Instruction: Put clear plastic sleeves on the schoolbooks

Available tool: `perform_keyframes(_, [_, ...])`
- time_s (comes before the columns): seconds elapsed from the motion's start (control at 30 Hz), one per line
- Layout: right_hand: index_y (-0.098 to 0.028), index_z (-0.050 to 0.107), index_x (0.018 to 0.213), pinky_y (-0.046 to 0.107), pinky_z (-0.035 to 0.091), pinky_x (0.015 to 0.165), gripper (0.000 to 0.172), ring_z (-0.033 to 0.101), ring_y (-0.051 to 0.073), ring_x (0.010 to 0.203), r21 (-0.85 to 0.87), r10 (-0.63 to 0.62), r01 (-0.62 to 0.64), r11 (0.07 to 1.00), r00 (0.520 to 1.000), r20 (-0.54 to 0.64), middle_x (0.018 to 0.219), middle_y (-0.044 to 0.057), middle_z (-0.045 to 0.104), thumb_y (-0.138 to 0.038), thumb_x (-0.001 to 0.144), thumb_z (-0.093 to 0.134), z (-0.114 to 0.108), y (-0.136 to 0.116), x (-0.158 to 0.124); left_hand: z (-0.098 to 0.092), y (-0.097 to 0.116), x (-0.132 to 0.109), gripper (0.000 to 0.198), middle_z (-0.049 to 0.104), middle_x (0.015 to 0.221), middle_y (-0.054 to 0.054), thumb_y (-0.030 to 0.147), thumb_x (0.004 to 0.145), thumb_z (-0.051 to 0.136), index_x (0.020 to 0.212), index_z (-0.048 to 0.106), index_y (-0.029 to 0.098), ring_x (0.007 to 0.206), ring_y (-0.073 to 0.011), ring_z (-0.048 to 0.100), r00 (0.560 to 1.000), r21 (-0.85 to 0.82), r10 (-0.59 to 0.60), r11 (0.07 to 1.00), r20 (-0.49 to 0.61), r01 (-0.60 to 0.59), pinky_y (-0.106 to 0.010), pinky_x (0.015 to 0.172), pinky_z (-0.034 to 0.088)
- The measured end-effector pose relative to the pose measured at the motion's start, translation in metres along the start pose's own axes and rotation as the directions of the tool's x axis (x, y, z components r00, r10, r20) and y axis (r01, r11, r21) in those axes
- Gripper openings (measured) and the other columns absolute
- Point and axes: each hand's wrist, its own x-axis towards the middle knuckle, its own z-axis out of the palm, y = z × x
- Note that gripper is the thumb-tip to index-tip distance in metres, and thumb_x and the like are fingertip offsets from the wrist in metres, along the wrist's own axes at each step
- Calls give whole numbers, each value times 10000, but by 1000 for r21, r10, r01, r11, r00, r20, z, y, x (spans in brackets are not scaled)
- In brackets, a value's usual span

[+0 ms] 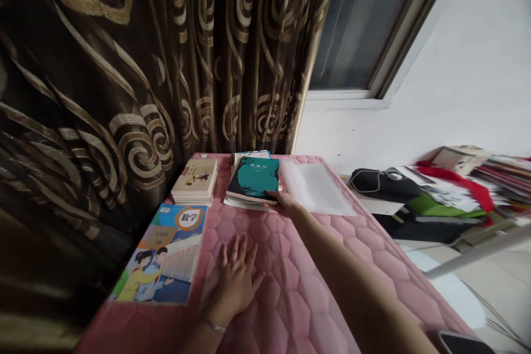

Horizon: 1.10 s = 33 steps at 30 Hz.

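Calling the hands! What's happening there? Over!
Left hand flat on pink quilted cover. Right hand touching teal book. Clear plastic sleeve beside it.

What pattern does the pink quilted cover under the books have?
The pink quilted cover has stitched honeycomb hexagons, clearest in the head view.

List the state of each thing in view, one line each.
Left hand, flat on the pink quilted mat, fingers spread
Right hand, fingers resting on the teal book
Teal book, closed, lying on other books
Math textbook, closed, flat on the mat
Book stack, closed, piled neatly
Clear plastic sleeve, lying flat
Curtain, drawn, hanging in folds
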Motion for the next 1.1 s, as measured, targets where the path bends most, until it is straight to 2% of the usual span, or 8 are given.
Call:
perform_keyframes(0.17, [-188, 503, 889, 163, 523, 454, 167, 625, 97, 543, 5, -108, 108, 994, 994, 25, 713, -19, 616, -106, 806, 623, 12, -5, -24, -1, 0, 2, 600, 265, 1551, -104, 493, 915, 418, 1462, 318, 268, 1427, -329, 209, 1000, 6, 3, 1000, 15, -3, -614, 1098, 215])
perform_keyframes(0.3, [-163, 567, 862, 167, 498, 422, 139, 593, 99, 513, -4, -173, 174, 985, 983, 68, 694, -4, 621, -133, 756, 651, 1, -2, -77, -3, 2, 4, 592, 275, 1546, -115, 472, 915, 431, 1454, 339, 245, 1423, -342, 214, 1000, -3, -2, 1000, 19, 2, -626, 1096, 203])
perform_keyframes(0.37, [-161, 591, 828, 160, 480, 412, 157, 561, 86, 510, -1, -200, 200, 980, 977, 75, 697, -8, 615, -189, 717, 699, -15, 5, -111, -8, 3, 4, 589, 316, 1529, -120, 482, 917, 425, 1447, 357, 235, 1405, -347, 259, 1000, -18, -3, 1000, 22, 3, -627, 1097, 198])
perform_keyframes(0.5, [-177, 628, 819, 180, 466, 408, 281, 537, 101, 546, -78, -200, 204, 976, 978, 61, 722, -4, 605, -358, 659, 771, -64, 32, -179, -23, 5, 2, 474, 519, 1397, -101, 458, 944, 369, 1364, 487, 272, 1299, -323, 436, 997, -57, 18, 998, 77, -14, -613, 1096, 215])
perform_keyframes(0.67, [-186, 613, 666, 203, 456, 405, 353, 512, 110, 522, -250, -140, 114, 961, 986, -90, 677, 12, 587, -506, 649, 760, -123, 66, -233, -28, 7, 5, 542, 371, 1503, -111, 440, 916, 422, 1422, 410, 245, 1375, -354, 318, 994, -25, -19, 999, 105, 21, -617, 1064, 278])
perform_keyframes(0.8, [-205, 678, 764, 234, 487, 439, 374, 570, 159, 571, -350, -138, 78, 933, 979, -149, 727, 55, 641, -557, 651, 727, -147, 80, -250, -20, 7, 4, 570, 277, 1550, -91, 422, 909, 458, 1446, 356, 261, 1428, -328, 208, 999, -4, -2, 1000, 54, 2, -603, 1112, 210])
perform_keyframes(1.0, [-219, 700, 824, 249, 521, 488, 354, 616, 173, 613, -389, -48, -16, 921, 987, -156, 830, 65, 693, -529, 654, 719, -155, 92, -254, -16, 5, 5, 576, 261, 1554, -110, 433, 907, 468, 1439, 358, 239, 1430, -322, 208, 997, -6, -11, 1000, 82, 12, -620, 1114, 195])
perform_keyframes(1.1, [-229, 710, 781, 277, 563, 619, 321, 661, 217, 753, -465, -69, -17, 885, 983, -167, 867, 63, 712, -522, 650, 708, -160, 90, -252, -22, 7, 7, 542, 264, 1551, -117, 391, 912, 469, 1421, 383, 225, 1429, -329, 207, 993, -19, -7, 1000, 117, 9, -635, 1103, 210])
